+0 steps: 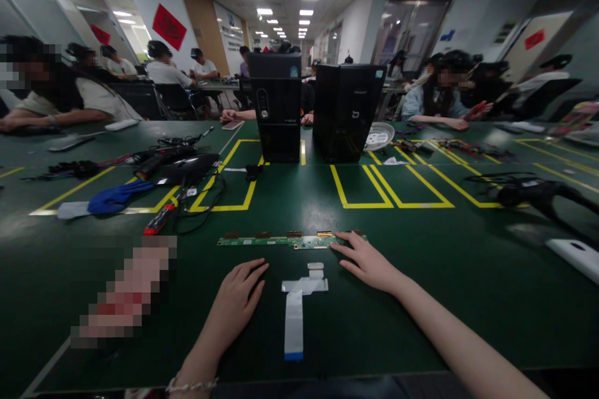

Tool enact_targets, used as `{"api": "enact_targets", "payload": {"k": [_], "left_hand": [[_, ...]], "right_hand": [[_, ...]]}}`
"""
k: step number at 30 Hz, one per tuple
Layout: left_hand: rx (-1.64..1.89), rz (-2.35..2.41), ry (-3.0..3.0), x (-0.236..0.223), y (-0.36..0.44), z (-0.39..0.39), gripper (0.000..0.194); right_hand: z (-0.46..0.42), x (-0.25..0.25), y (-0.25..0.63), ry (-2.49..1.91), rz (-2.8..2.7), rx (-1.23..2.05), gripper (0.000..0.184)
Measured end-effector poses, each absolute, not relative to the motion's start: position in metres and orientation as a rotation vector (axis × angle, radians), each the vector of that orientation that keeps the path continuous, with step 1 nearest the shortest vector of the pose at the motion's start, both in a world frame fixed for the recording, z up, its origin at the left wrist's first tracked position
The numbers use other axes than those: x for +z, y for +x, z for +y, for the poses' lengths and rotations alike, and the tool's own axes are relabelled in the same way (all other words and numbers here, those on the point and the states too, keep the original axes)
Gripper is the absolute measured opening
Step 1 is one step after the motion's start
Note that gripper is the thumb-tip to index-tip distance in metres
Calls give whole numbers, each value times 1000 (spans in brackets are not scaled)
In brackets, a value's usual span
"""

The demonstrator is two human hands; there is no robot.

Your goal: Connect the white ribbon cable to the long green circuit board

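Note:
A long, narrow green circuit board point(271, 241) with brown tabs along its far edge lies crosswise on the green table. My right hand point(367, 262) rests at the board's right end, fingers spread and fingertips touching it or right beside it. Nearer to me and left of centre, my left hand point(239, 290) lies on the table with its fingers stretched out and nothing in it. Between the two hands is a white flat ribbon cable point(294, 318), folded, with a blue end towards me and a small connector at its far end.
Two black computer towers point(281, 106) stand at the back. To the left lie a red-and-black screwdriver point(160, 219), a blue cloth-like item point(116, 196) and black cables. Black cables and a white device point(575, 259) are at the right. Yellow tape marks the table; several people sit beyond.

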State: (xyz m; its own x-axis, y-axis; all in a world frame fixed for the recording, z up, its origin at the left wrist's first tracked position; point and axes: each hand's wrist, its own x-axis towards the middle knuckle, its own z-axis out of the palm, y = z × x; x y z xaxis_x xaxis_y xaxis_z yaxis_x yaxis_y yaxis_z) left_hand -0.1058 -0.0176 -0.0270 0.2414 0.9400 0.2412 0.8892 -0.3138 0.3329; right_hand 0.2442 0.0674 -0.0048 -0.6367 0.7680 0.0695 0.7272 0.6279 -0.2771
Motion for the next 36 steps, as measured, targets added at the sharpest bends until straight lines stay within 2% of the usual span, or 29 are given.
{"api": "enact_targets", "payload": {"k": [6, 12, 15, 24, 36], "left_hand": [[603, 1767, 2448, -21, -74, -28, 38], [631, 1418, 2622, -13, -16, -37, 37], [584, 1403, 2623, -16, 0, -35, 41], [546, 1424, 2601, -24, 8, -29, 42], [562, 1425, 2625, -31, 11, -23, 47]], "right_hand": [[65, -10, 243, -1213, -2673, 324, 54], [60, -14, 240, -1163, -2665, 328, 55], [58, -14, 238, -1135, -2670, 333, 56], [57, -10, 237, -1080, -2656, 347, 50], [55, -12, 235, -1113, -2685, 332, 52]]}}
